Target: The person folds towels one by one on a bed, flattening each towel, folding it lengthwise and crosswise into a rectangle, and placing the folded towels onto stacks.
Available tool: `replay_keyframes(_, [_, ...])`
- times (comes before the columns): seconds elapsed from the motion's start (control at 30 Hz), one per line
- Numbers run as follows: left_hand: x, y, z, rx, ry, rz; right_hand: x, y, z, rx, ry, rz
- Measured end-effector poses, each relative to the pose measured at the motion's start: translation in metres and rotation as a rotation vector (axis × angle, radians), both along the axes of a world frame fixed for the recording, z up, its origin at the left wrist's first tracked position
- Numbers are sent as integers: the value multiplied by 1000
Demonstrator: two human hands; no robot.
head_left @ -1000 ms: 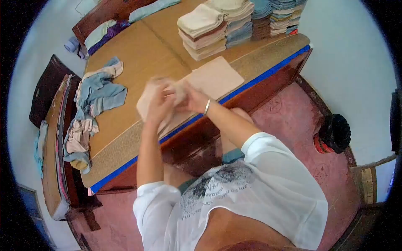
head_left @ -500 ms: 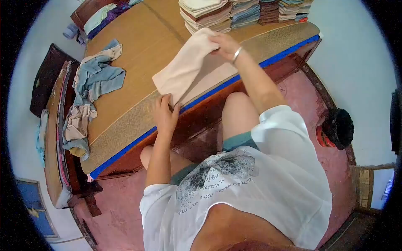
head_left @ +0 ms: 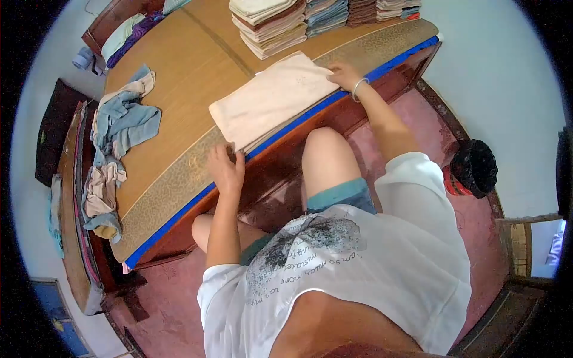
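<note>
A pale pink towel (head_left: 274,98) lies folded and flat across the near edge of the table, one long side along the blue edge strip. At its lower left corner is my left hand (head_left: 227,167), fingertips touching the cloth with thumb and fingers apart. My right hand (head_left: 347,77), a bracelet on its wrist, is closed on the towel's right corner, low against the tabletop. The thumb of that hand is largely hidden.
Stacks of folded towels (head_left: 268,27) stand at the far side of the table (head_left: 185,65). Crumpled blue-grey and pink cloths (head_left: 128,113) lie at the left. A black-lined bin (head_left: 474,169) stands on the floor at right.
My right hand has come down and to the right, laying the raised part of the towel flat. The towel now spreads wider; my left hand stays near its corner, fingers looser.
</note>
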State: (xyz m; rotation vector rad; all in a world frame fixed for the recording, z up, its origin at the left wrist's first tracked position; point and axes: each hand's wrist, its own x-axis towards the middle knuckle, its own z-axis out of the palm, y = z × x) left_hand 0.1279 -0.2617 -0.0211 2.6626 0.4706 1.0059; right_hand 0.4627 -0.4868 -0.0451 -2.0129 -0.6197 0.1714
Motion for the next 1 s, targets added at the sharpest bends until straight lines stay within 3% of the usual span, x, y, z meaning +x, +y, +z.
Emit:
replay_keyframes(0.17, [1,-2,-1,16,-40,-40,-5,1,7,27,124,-50])
replay_keyframes(0.23, [1,-4,-1,-259,-147,-16,-7,5,14,162,126,-8])
replay_keyframes(0.27, [1,-4,-1,-259,-148,-18,-9,7,19,163,125,-10])
replay_keyframes(0.33, [-1,-5,0,-580,-137,55,-14,11,25,210,221,31])
replay_keyframes(0.4, [-2,-3,-5,-533,-173,40,1,13,-1,143,147,61])
replay_keyframes(0.47, [-5,-2,-7,-201,-112,74,3,15,-12,-36,-195,28])
replay_keyframes(0.5, [-5,-1,-7,-201,-113,77,3,12,-19,26,-90,16])
replay_keyframes(0.57, [-8,-2,-5,-88,-103,28,-3,9,-12,-49,-170,-9])
replay_keyframes(0.83, [-8,0,-1,73,-64,-40,-47,-17,25,-220,-503,28])
replay_keyframes(0.93, [-12,-2,1,107,-40,-103,-58,-25,31,-193,-627,197])
replay_keyframes(1.0, [-13,0,3,105,-48,-124,-56,-25,23,-255,-868,237])
